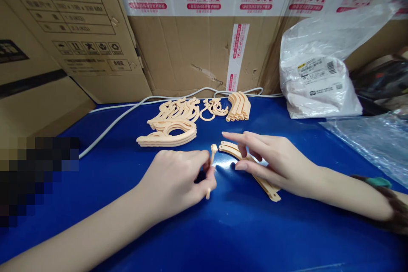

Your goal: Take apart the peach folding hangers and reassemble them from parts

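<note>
My left hand (180,178) pinches a thin beige plastic hook (213,155), seen nearly edge-on, between thumb and fingers. Its knobbed end points up and its lower tip shows below the thumb. To the right, my right hand (274,159) has its fingers apart and holds nothing. Beneath it lie two or so curved beige hanger arms (267,187) with holes at their ends, partly hidden by the hand; I cannot tell whether the fingers touch them. Behind the left hand rests a stack of beige folding hangers (168,139).
More hanger pieces (178,109), loose hooks (215,107) and a bundle of curved arms (238,106) lie at the back of the blue table (204,238). A white cable (117,121) runs behind them. Cardboard boxes (191,51) and a white plastic bag (318,76) border the work area.
</note>
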The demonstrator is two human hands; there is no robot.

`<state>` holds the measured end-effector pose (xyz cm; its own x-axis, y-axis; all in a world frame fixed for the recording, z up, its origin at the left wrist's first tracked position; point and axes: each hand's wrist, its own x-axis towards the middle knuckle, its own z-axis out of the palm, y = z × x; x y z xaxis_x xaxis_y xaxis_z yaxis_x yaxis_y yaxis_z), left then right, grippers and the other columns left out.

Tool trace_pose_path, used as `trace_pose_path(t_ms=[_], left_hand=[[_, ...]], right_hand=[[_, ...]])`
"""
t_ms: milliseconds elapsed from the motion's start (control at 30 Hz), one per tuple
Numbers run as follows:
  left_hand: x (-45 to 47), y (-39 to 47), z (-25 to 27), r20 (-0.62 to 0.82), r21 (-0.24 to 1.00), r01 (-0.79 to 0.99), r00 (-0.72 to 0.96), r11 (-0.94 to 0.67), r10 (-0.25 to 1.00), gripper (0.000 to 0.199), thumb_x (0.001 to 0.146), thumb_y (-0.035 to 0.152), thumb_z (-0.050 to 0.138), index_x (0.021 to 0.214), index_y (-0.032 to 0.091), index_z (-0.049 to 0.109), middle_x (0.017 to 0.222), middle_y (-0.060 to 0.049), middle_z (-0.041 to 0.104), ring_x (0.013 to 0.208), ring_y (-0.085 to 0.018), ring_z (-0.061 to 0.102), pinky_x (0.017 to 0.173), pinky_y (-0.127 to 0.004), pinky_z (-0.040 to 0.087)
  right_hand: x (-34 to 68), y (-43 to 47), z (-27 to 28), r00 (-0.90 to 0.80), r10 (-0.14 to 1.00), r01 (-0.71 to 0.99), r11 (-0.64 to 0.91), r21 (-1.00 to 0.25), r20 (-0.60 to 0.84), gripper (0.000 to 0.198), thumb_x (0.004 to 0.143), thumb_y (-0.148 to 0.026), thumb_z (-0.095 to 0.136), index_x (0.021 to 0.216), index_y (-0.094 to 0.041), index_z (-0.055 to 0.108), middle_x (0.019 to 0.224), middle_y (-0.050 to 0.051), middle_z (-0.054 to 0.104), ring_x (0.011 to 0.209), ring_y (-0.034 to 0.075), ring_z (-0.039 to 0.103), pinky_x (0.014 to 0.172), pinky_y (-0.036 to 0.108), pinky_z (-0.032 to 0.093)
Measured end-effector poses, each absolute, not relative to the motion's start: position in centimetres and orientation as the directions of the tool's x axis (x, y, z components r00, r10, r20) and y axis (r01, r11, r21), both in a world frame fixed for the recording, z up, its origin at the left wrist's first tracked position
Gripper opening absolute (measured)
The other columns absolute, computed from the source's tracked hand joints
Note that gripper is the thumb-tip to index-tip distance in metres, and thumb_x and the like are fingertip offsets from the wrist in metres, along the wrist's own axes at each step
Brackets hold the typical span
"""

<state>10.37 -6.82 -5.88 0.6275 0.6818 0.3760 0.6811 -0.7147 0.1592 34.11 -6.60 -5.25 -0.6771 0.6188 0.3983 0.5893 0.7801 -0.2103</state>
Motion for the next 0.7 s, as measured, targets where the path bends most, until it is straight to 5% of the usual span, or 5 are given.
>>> trace_pose_path(t_ms=[233, 400, 533, 700], left_hand=[[10.7, -6.9, -6.3, 0.440, -0.069, 0.623, 0.720, -0.779, 0.537, 0.017, 0.086, 0.019, 0.047, 0.071, 0.019, 0.056, 0.058, 0.005, 0.057, 0.049, -0.012, 0.056, 0.044, -0.027, 0.025], [10.9, -6.7, -6.2, 0.398, -0.018, 0.609, 0.732, -0.793, 0.553, 0.016, 0.091, 0.021, 0.045, 0.078, 0.019, 0.055, 0.068, 0.003, 0.060, 0.056, -0.012, 0.058, 0.048, -0.026, 0.030], [10.7, -6.5, -6.0, 0.371, 0.059, 0.644, 0.695, -0.763, 0.616, 0.023, 0.096, 0.024, 0.041, 0.076, 0.019, 0.050, 0.066, 0.003, 0.059, 0.052, -0.011, 0.052, 0.049, -0.025, 0.028], [10.7, -6.5, -5.8, 0.361, 0.117, 0.638, 0.686, -0.761, 0.632, 0.033, 0.100, 0.029, 0.038, 0.070, 0.019, 0.047, 0.060, 0.003, 0.055, 0.052, -0.010, 0.050, 0.050, -0.025, 0.026]], right_hand=[[33.6, -6.9, -5.0, -0.745, 0.591, 0.434, 0.781, -0.449, 0.308, 0.048, 0.097, -0.034, 0.050, 0.142, -0.021, 0.038, 0.103, 0.004, 0.060, 0.090, 0.013, 0.058, 0.079, 0.023, 0.046], [33.6, -7.0, -4.6, -0.683, 0.689, 0.411, 0.637, -0.652, 0.242, 0.022, 0.097, -0.034, 0.049, 0.107, -0.018, 0.060, 0.084, 0.000, 0.061, 0.072, 0.010, 0.057, 0.069, 0.022, 0.045], [33.9, -6.4, -4.8, -0.639, 0.714, 0.458, 0.653, -0.603, 0.288, 0.015, 0.094, -0.029, 0.053, 0.090, -0.018, 0.063, 0.086, 0.002, 0.064, 0.077, 0.013, 0.058, 0.072, 0.024, 0.044], [34.0, -6.0, -5.0, -0.683, 0.663, 0.526, 0.737, -0.424, 0.307, 0.013, 0.092, -0.029, 0.057, 0.097, -0.019, 0.064, 0.083, 0.003, 0.065, 0.077, 0.015, 0.056, 0.071, 0.028, 0.041]])
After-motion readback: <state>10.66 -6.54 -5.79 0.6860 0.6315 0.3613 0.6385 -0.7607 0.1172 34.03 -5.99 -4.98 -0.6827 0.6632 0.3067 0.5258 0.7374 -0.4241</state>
